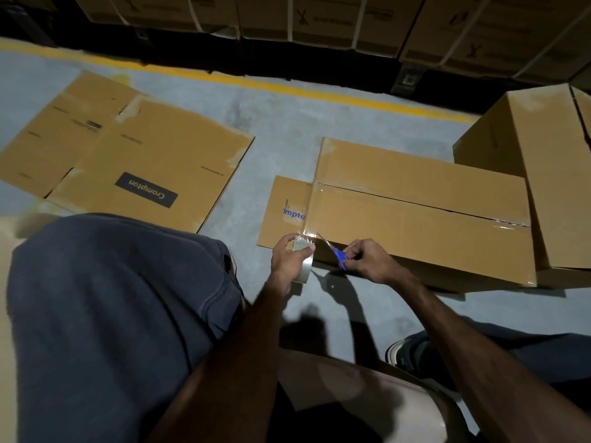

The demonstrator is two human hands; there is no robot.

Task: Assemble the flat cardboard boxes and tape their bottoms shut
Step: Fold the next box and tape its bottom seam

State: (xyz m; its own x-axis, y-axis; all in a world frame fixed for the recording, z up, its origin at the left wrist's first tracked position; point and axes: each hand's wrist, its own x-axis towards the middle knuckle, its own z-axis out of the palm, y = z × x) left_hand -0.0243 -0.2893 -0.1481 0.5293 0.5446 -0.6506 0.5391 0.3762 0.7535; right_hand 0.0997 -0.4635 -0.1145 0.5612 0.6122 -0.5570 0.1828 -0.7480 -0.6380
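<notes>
Flattened boxes (128, 155) lie on the floor (271, 123) to the left, assembled box (415, 219) sits right of them, another box (543, 174) right behind it, stacked cartons (319, 17) along the back.

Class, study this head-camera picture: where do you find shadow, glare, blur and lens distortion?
Head view: dim overall, with hard shadows of the arms on the floor; glare streaks on the clear tape along the box; slight motion blur on the left hand and tape roll; wide-angle bending curves the yellow line.
</notes>
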